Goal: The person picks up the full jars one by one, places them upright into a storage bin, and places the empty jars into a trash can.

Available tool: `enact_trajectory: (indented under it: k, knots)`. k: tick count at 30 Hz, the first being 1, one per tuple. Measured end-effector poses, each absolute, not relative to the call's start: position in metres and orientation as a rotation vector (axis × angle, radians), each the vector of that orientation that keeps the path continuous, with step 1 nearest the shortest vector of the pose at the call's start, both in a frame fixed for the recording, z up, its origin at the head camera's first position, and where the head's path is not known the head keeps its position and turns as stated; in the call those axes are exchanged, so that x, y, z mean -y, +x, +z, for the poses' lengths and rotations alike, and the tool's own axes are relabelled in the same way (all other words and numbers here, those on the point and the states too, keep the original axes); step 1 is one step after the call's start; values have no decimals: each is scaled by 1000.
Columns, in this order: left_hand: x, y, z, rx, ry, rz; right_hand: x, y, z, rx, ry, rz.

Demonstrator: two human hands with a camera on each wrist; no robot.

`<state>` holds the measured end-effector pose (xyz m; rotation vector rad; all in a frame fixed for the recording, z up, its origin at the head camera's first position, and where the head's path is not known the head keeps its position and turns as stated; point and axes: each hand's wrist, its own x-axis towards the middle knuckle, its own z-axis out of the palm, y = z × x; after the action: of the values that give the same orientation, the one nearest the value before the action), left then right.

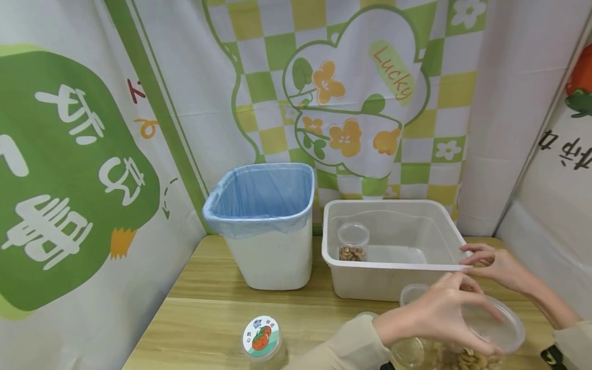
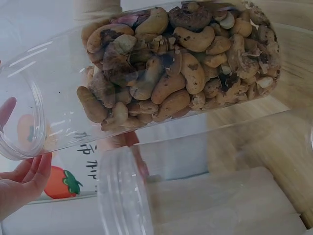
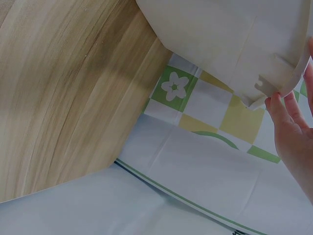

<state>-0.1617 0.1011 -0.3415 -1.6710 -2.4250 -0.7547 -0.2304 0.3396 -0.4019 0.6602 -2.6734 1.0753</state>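
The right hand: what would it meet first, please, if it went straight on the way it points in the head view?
Most likely the white tub: the right hand touches its right-hand rim, so that wall comes first, though depth is hard to judge.

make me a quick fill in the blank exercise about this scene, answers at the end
1. The left hand grips a clear jar of cashew-like ____.
2. The right hand is at the white tub, on the head view's ____ side of it.
3. The waste bin is lined with a ____ bag.
4. The English word printed on the checkered wall cloth is ____.

Missing words: nuts; right; blue; Lucky.
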Motion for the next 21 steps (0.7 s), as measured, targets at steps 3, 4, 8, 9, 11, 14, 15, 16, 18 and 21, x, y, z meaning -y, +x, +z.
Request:
enact_trajectory:
  k: [3, 4, 8, 9, 11, 14, 15, 16, 18, 21]
  knots:
    - [-96, -161, -336, 2411, -1638, -759, -340, -233, -401, 2661, 681, 1071]
    - [-94, -161, -335, 2413, -1628, -762, -340, -233, -401, 2658, 688, 1071]
    - [-87, -157, -331, 2343, -1592, -741, -340, -229, -402, 2659, 702, 1039]
    - [-85, -155, -331, 2322, -1587, -734, -340, -228, -403, 2662, 701, 1032]
    - [-80, -153, -329, 2298, -1581, -732, -340, -227, -404, 2668, 689, 1017]
    - [-71, -151, -325, 2314, -1573, -771, -339, -227, -404, 2681, 651, 1008]
    - [-68, -151, -322, 2329, -1575, -801, -339, -228, -404, 2688, 635, 1000]
    - [-65, -152, -320, 2341, -1576, -831, -339, -229, -404, 2693, 622, 994]
    - [-59, -153, -315, 2362, -1578, -887, -340, -230, -404, 2696, 607, 984]
    - [-49, -152, -304, 2389, -1567, -942, -339, -231, -404, 2678, 615, 998]
